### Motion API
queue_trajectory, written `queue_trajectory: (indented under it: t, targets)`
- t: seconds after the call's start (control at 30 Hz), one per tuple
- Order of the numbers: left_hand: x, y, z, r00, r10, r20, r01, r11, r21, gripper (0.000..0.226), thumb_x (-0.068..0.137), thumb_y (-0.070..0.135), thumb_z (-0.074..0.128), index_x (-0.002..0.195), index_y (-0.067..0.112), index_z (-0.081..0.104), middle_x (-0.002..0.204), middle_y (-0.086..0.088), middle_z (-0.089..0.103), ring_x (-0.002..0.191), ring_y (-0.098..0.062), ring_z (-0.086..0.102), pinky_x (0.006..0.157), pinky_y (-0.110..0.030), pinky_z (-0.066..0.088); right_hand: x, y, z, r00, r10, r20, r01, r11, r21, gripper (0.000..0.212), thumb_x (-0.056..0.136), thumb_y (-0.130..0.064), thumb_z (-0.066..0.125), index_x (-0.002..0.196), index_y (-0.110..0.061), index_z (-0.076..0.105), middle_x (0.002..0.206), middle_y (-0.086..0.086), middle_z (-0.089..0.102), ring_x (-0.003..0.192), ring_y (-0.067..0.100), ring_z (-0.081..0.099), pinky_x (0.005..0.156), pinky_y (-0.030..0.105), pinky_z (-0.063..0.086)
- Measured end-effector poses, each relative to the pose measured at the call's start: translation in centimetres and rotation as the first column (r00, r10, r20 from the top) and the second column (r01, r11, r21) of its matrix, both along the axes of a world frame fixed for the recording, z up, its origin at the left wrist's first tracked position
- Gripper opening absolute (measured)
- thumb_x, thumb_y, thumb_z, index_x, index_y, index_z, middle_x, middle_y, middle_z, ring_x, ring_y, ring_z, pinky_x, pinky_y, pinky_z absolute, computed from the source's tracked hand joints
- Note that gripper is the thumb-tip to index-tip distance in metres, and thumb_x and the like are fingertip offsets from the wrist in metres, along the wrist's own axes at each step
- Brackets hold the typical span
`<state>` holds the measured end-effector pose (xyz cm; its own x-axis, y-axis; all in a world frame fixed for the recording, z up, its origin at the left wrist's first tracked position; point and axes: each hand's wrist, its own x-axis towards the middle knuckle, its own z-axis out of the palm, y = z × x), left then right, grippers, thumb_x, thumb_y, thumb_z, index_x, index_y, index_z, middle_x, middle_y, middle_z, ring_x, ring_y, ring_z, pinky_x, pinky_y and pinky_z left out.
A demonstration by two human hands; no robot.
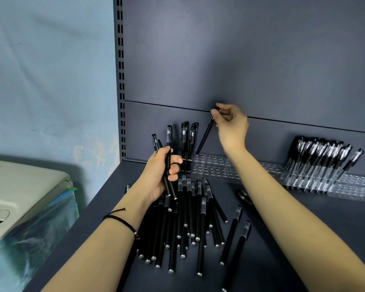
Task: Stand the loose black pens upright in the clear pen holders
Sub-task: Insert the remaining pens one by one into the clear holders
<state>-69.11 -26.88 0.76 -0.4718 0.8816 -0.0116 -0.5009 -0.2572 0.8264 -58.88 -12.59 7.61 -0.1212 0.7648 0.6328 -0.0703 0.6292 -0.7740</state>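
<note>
Seen from the head camera, the right hand (232,125) pinches a slim black pen (205,133) by its upper end between thumb and fingertips. The pen slants, its lower tip just above the left part of the long clear perforated plastic pen holders (217,167) along the far edge of the dark grey metal shelf (346,220). The left hand (159,175) is curled round a small bundle of black pens (169,140), held upright near the holders' left end, where a few standing pens (184,135) already sit. A heap of loose black pens (188,224) lies on the near part of the shelf between the forearms, with a few strays to its right. At the far right, a filled block of capped pens (318,161) leans in its slots.

To do this step well, I judge the pen should be tipped upright first. Its tip should then be aimed into a free slot beside the standing ones, and the pen released only once it seats. A slanted entry could catch the rim or knock neighbours.
</note>
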Motion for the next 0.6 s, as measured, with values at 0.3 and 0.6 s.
queue_trajectory:
  t: [0.3, 0.6]
  targets:
    - [0.1, 0.0, -0.4, 0.997, -0.010, -0.076, 0.012, 1.000, 0.028, 0.008, 0.101, 0.020, 0.049, 0.103, 0.012, 0.049, 0.066, 0.001, 0.059, 0.044, -0.009, 0.040, 0.036, -0.019, 0.032, 0.0, 0.0, 0.3, 0.996, 0.024, 0.089, -0.031, 0.997, 0.075, 0.014, 0.087, -0.012, 0.071, 0.100, -0.013, 0.068, 0.091, -0.007, 0.068, 0.080, -0.004, 0.060, 0.076, 0.009, 0.049]
    - [0.1, -0.2, -0.5, 0.996, -0.006, -0.088, 0.010, 0.999, 0.053, 0.008, 0.100, 0.020, 0.051, 0.103, 0.013, 0.050, 0.068, 0.001, 0.059, 0.046, -0.009, 0.043, 0.038, -0.020, 0.035, 0.3, -1.1, 0.4, 0.979, 0.055, 0.198, -0.087, 0.983, 0.159, 0.014, 0.086, -0.013, 0.071, 0.100, -0.013, 0.069, 0.085, -0.013, 0.066, 0.075, -0.008, 0.059, 0.077, 0.011, 0.049]
